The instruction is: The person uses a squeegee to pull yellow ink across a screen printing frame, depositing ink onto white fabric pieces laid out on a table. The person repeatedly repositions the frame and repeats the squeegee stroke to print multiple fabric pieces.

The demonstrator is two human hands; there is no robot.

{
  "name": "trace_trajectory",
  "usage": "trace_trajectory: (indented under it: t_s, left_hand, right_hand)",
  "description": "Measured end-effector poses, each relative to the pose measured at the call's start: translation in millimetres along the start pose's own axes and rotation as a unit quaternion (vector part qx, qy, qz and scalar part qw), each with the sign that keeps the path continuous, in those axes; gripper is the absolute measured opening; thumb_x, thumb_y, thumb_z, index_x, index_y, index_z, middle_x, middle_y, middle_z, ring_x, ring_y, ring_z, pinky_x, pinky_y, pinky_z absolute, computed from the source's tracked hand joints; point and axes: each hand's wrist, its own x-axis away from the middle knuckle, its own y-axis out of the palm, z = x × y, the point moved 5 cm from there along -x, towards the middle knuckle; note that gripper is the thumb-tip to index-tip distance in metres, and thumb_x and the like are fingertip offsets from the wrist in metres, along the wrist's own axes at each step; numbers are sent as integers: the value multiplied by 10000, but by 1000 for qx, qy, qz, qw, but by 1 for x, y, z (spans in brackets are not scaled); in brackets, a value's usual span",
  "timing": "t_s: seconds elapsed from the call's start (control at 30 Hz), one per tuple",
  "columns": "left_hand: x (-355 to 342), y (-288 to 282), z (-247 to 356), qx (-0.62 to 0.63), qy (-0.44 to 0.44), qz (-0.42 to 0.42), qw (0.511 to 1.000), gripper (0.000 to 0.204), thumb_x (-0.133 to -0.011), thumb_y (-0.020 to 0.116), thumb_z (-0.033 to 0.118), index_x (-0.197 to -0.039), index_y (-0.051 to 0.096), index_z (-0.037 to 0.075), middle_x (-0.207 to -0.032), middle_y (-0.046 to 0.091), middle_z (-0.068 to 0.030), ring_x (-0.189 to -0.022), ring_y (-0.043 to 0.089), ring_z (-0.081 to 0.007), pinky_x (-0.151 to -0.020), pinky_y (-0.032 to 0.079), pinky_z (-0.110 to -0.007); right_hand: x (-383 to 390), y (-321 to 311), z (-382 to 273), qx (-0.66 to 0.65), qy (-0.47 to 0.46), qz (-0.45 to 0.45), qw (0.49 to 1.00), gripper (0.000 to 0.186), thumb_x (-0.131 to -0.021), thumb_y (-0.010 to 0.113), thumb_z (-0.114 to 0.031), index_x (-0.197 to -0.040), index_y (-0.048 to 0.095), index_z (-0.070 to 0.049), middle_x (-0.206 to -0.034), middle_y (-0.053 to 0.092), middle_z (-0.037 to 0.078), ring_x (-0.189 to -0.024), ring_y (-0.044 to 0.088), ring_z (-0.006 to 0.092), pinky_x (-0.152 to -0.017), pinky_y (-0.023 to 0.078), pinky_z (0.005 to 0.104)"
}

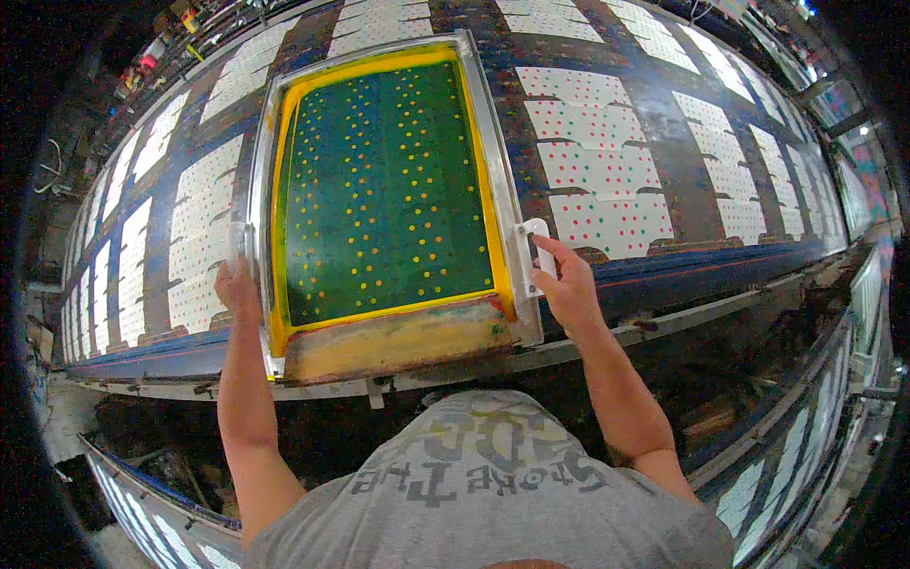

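Note:
A large screen printing frame (512, 194) lies on the long printing table (645, 270), its green mesh (384, 218) covered in small yellow and orange dots and bordered with yellow ink. A brownish band crosses its near end. My left hand (233, 284) grips the pale handle (241, 237) on the frame's left side, fingers partly hidden. My right hand (567, 284) is closed on the white handle (531, 229) on the right side. Rows of white pieces printed with red and green dots (602, 161) lie either side of the frame.
More white sheets (204, 213) run along the table to both sides and behind the frame. A dark gap with rails lies by my body at the near edge. Other racks with white sheets (152, 517) stand low at the lower left and right. Assorted items (152, 57) crowd the far upper left.

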Motion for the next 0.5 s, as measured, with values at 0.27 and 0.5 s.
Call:
trace_trajectory:
  t_s: [0.27,0.5]
  left_hand:
    - [-3,3,-18,47,-37,-31,998,320,-998,756,283,-1059,783,-30,-842,735,-63,-751,637,-174,-718,526,-391]
    - [-6,4,2,105,-90,-49,989,237,-1002,741,241,-1002,731,5,-911,694,-61,-789,627,-194,-740,515,-393]
  right_hand:
    - [0,3,-41,-26,53,4,998,452,-947,712,-48,-1391,675,29,-1085,704,21,-960,628,82,-898,525,265]
    - [4,-19,-71,-25,-72,7,997,422,-950,725,-97,-1362,694,-10,-1045,701,39,-946,627,98,-893,531,285]
